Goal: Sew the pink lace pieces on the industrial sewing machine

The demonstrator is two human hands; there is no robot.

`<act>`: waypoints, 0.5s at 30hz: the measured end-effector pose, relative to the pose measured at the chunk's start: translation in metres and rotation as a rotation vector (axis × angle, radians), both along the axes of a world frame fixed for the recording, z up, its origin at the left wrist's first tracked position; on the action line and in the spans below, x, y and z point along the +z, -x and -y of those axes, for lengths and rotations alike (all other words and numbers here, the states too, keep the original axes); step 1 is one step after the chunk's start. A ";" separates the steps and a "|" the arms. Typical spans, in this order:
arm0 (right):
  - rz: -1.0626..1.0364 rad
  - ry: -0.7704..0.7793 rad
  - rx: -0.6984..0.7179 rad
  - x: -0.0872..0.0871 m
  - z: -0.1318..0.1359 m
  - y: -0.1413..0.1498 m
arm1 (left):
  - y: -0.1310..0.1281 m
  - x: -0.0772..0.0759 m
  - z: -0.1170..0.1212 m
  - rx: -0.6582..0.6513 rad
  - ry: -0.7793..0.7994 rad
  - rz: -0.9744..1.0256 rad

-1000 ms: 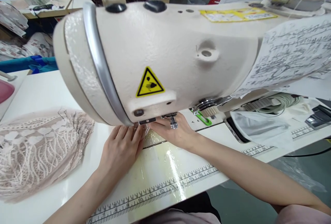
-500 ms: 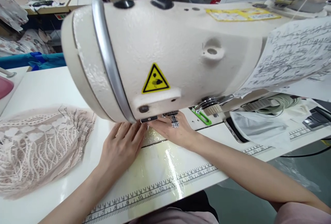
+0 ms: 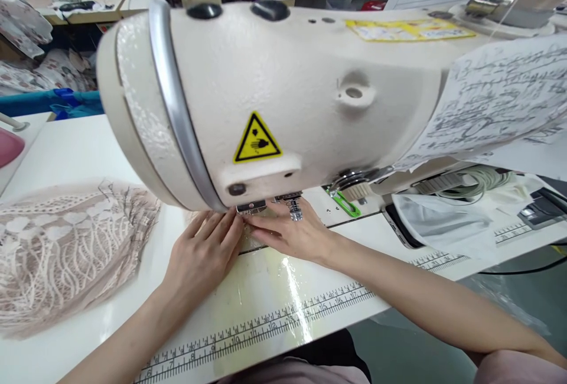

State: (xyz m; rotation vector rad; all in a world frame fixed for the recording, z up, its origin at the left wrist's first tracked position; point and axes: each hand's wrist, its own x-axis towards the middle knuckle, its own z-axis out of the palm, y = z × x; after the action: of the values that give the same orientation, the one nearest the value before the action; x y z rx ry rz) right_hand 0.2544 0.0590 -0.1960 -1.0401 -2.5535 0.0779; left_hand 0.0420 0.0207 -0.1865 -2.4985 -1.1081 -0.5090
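My left hand (image 3: 204,248) lies flat on the machine bed, its fingers stretched forward with the tips beneath the head of a white sewing machine (image 3: 310,88). A sliver of pale lace fabric (image 3: 189,217) shows beside those fingers. My right hand (image 3: 296,231) rests to the right of the needle area, fingers extended leftward and the thumb apart, reaching close to the left fingertips. The machine head hides the needle and most of the cloth under the hands. To the left, a pink-beige lace piece (image 3: 71,260) is spread on the white table.
A printed ruler (image 3: 266,331) runs along the table's front edge. At right lie a phone (image 3: 401,227), a white cloth (image 3: 443,221) and coiled cord (image 3: 481,183). A green thread snipper-like tool (image 3: 348,204) sits behind my right wrist. A handwritten paper (image 3: 500,100) hangs on the machine.
My right hand has shifted slightly toward me and left, and its thumb has spread away from the fingers. My left hand stays almost in place. The view wobbles a little.
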 end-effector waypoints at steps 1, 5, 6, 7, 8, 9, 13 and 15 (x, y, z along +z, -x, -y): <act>-0.007 0.000 -0.007 -0.001 0.000 0.001 | 0.000 0.000 0.000 0.002 0.002 -0.001; 0.003 -0.015 -0.024 -0.004 0.001 0.003 | -0.001 -0.001 -0.001 0.017 0.006 0.009; 0.010 -0.023 -0.028 -0.005 0.001 0.003 | -0.001 -0.002 -0.001 0.023 0.009 0.012; 0.016 -0.032 -0.029 -0.005 0.001 0.004 | -0.001 -0.002 -0.001 0.030 0.011 0.015; 0.017 -0.046 -0.032 -0.004 0.002 0.004 | -0.001 -0.003 -0.001 0.037 0.016 0.018; 0.014 -0.061 -0.035 -0.004 0.002 0.005 | -0.001 -0.003 -0.001 0.045 0.020 0.020; 0.005 -0.105 -0.039 0.000 0.001 0.006 | -0.002 -0.003 -0.001 0.065 0.028 0.025; 0.021 -0.100 -0.040 0.002 0.001 0.006 | -0.002 -0.002 -0.001 0.065 0.030 0.025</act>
State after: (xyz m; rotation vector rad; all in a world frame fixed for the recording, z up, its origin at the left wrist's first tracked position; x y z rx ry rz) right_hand 0.2483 0.0579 -0.1940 -1.0583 -2.5260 -0.0716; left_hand 0.0444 0.0222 -0.1887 -2.4787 -1.2102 -0.5111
